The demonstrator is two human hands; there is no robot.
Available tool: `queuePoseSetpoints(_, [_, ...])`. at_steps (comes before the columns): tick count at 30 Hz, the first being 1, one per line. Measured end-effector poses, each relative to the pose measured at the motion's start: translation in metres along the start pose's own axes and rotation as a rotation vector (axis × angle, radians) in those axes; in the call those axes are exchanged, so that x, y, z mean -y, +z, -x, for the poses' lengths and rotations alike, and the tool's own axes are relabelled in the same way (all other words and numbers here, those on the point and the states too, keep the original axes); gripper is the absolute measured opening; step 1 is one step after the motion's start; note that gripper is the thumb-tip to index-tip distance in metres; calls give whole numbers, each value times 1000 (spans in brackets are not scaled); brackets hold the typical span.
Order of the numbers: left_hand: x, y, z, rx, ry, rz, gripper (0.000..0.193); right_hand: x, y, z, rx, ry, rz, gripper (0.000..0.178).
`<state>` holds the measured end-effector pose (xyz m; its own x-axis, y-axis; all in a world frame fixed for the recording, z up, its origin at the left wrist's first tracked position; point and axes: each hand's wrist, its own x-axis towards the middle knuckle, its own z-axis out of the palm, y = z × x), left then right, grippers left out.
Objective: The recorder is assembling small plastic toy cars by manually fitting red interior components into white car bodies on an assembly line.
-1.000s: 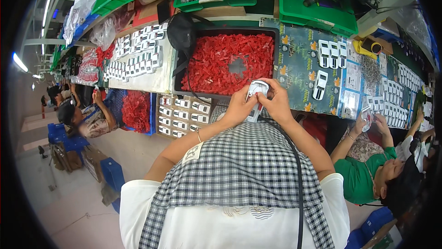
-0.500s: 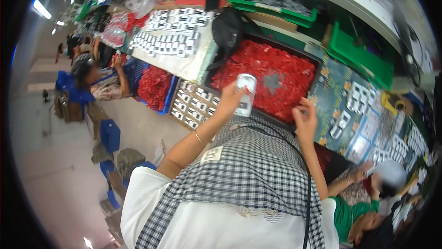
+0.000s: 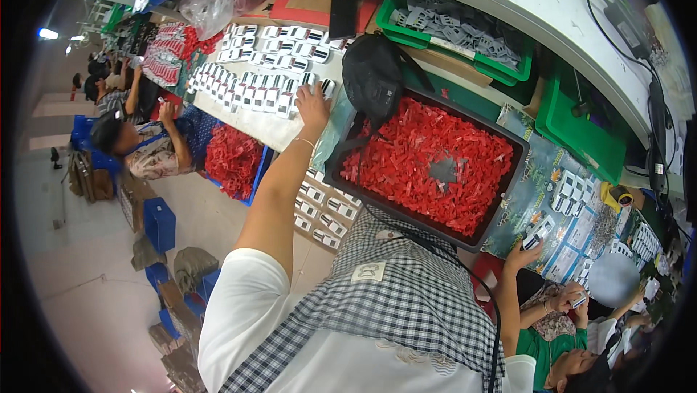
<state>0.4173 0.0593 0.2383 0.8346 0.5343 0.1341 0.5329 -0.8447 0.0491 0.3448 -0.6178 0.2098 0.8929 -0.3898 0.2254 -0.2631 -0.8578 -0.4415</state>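
At the far left, my left hand (image 3: 313, 111) reaches over rows of small white devices (image 3: 250, 90) with dark and red bands. Its fingers curve around a white device (image 3: 328, 88) at the near end of the rows; the fingertips are partly hidden. On the right, my right hand (image 3: 520, 256) has its fingers closed on another white device (image 3: 538, 233) over the patterned mat. Between my arms sits a black tray (image 3: 517, 173) holding a heap of small red pieces (image 3: 428, 153).
A black bag (image 3: 372, 77) leans at the tray's far left corner. Green bins (image 3: 581, 128) stand along the back. A cardboard tray of white devices (image 3: 330, 224) lies below my left forearm. A cable crosses my apron. Co-workers sit left and right.
My left hand has carried a white device from above the tray to the rows at the far left. My right hand has moved right and down to a device on the mat.
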Motion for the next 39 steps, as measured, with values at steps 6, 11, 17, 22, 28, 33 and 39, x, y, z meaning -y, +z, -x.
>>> queuePoseSetpoints(6, [54, 33, -7, 33, 89, 68, 69, -10, 24, -5, 19, 239, -273, 61])
queuePoseSetpoints(11, [50, 21, 6, 80, -15, -137, 69, 17, 5, -1, -196, 720, -730, 37])
queuePoseSetpoints(17, [25, -24, -1, -155, 277, 155, 60, 62, -34, 4, -71, 588, -856, 37])
queuePoseSetpoints(22, [-198, -193, 74, 38, 794, 635, 50, 118, -72, -2, 512, 240, -882, 35])
queuePoseSetpoints(28, [-263, -211, 157, 549, 1112, 753, 45, 216, -82, -5, 1090, -22, -848, 25])
queuePoseSetpoints(33, [-211, -171, 195, 996, 576, 747, 32, 213, -43, -5, 979, -429, -692, 22])
queuePoseSetpoints(39, [-181, -150, 232, 918, -278, 1369, 27, 195, 26, 5, 556, -1002, 288, 19])
